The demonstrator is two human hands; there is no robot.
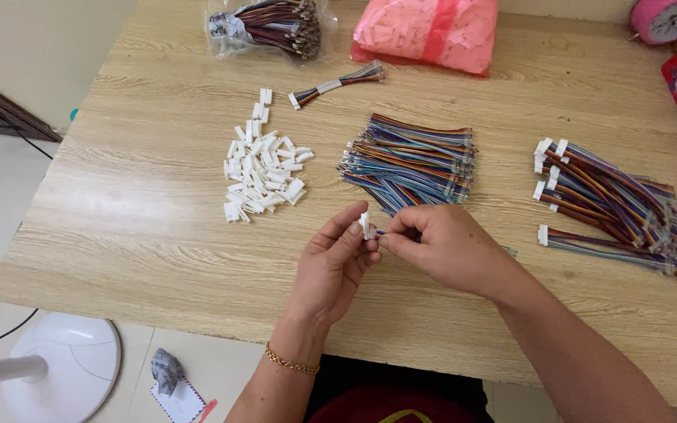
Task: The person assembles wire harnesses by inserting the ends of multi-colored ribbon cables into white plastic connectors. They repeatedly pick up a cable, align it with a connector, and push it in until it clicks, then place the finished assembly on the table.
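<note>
A small white connector [364,225] sits pinched in the left hand [337,266], just above the tabletop [135,227], while the right hand [440,247] grips a thin wire [378,233] against it. Loose wires [409,160] lie just behind, white connectors [264,168] to the left, finished wires [617,204] to the right.

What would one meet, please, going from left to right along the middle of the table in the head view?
Heap of white connector housings → loose bundle of multicoloured wires → pile of wire sets with white connectors fitted.
</note>
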